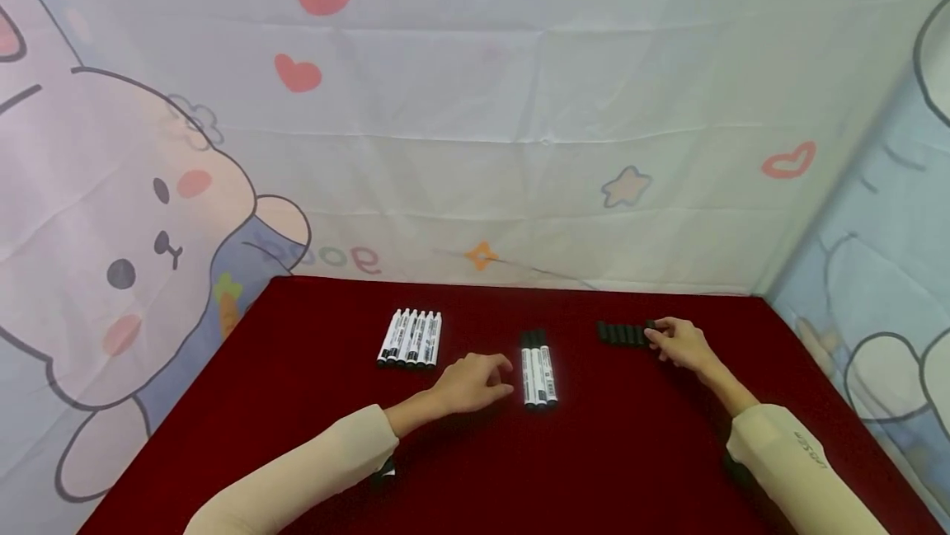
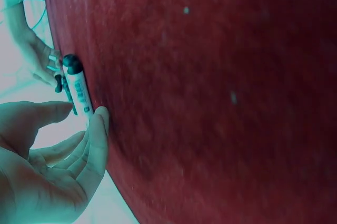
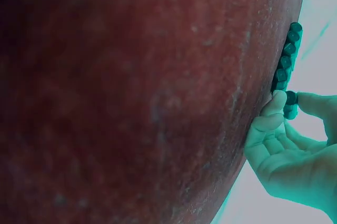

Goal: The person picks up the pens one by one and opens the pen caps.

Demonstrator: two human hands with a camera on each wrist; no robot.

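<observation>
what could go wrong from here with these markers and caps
The right hand pinches a black cap at the end of a row of caps, so a slip might knock the others out of line. The left hand is close beside three capped markers and could bump them askew. Six markers on the left have no cap on their far ends, so they might dry out.

Head camera facing forward and down, wrist cameras close, tilted, head and right sharing black caps [image 1: 622, 334]
</observation>
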